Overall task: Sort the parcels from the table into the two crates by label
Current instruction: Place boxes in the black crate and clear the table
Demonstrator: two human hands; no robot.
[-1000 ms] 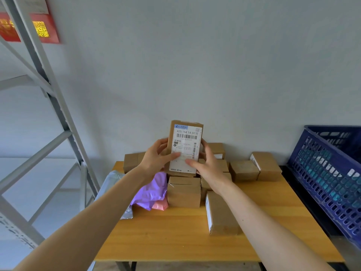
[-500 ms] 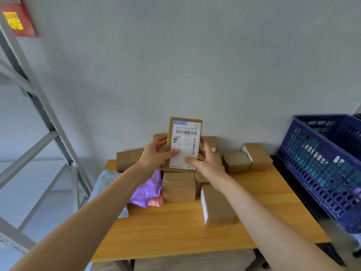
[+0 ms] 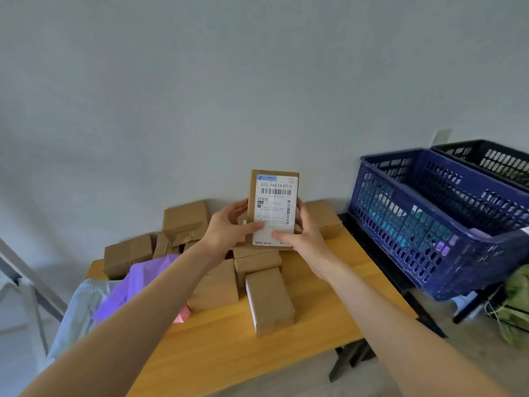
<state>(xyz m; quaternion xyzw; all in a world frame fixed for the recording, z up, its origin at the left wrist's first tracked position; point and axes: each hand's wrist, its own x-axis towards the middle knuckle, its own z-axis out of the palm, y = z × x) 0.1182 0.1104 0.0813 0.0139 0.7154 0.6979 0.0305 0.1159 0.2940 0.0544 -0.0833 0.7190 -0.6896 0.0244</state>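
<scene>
a small brown cardboard parcel (image 3: 274,209) with a white printed label is held upright above the yellow wooden table (image 3: 286,353), its label turned toward the camera. it is gripped from both sides: the left hand (image 3: 226,229) is curled round its left edge with the thumb pressed on the label's lower part, and the right hand (image 3: 305,239) is curled round the right edge, thumb on the bottom of the label. more brown cardboard boxes (image 3: 266,299) are piled on the table below, beside a crumpled purple plastic mailer (image 3: 143,282). a blue perforated plastic crate (image 3: 429,219) is seen right of the table, with a black plastic crate (image 3: 492,159) just behind it.
</scene>
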